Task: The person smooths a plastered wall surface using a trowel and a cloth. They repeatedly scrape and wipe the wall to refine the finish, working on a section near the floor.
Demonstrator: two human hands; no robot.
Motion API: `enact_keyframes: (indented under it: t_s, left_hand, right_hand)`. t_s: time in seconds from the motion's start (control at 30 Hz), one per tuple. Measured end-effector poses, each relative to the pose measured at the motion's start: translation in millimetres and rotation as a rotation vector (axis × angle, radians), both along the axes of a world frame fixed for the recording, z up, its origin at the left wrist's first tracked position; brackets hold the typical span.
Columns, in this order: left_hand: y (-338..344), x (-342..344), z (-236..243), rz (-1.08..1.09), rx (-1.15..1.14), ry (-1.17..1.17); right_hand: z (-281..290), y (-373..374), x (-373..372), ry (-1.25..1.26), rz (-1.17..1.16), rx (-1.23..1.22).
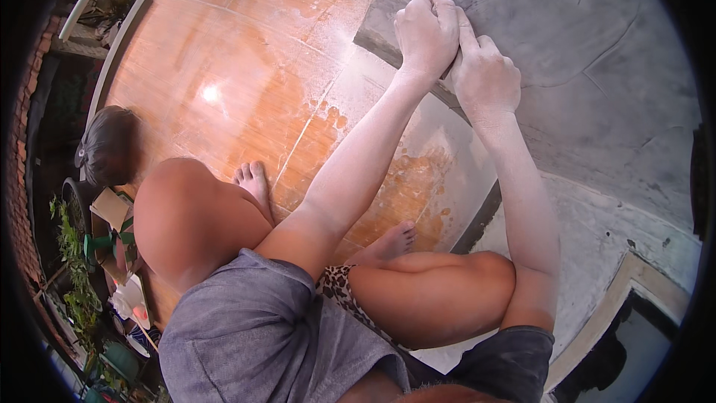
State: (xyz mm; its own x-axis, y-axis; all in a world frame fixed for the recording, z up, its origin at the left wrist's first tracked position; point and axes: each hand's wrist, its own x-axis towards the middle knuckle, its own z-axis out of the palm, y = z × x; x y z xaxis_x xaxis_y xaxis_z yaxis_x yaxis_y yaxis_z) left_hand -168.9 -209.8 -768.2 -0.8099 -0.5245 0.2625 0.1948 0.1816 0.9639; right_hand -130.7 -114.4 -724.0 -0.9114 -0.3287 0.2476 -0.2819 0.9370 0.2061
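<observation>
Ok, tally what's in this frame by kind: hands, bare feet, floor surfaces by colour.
Hands: 2, left hand and right hand, both dusted white, on the grey slab's edge.
Bare feet: 2, and.
Floor surfaces: 2, orange tile, grey slab.
Total: 6

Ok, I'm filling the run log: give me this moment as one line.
left hand: fisted on grey slab edge | right hand: gripping same edge | both dusted white | person squatting on orange floor
</observation>
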Motion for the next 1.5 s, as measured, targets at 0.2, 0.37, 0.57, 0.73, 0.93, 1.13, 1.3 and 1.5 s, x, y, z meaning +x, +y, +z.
enact_keyframes:
  t_s: [0.2,0.37,0.57,0.73,0.93,1.13,1.3,1.5]
  left_hand:
    - [1,-4,8,-0.043,0.047,-0.006]
    - [3,-3,-4,-0.018,0.0,-0.057]
    - [-3,2,-12,-0.018,0.032,-0.089]
    - [5,-10,-10,-0.026,0.059,-0.01]
    - [-2,-1,-15,0.049,0.055,-0.051]
    - [9,-12,-5,0.002,0.031,0.018]
    - [2,1,-9,-0.007,0.068,-0.113]
    - [6,-10,3,0.01,0.02,0.086]
  right_hand:
    - [17,7,1,-0.041,-0.032,0.068]
    - [9,0,-1,-0.144,-0.073,0.064]
    - [3,-2,2,-0.129,-0.02,0.101]
    - [4,6,-4,-0.082,-0.042,0.067]
    - [-8,-6,-4,-0.098,0.022,0.078]
    - [2,14,-7,0.022,-0.002,0.015]
    - [-8,0,-6,-0.116,-0.024,0.089]
    - [17,7,-2,0.032,0.005,0.042]
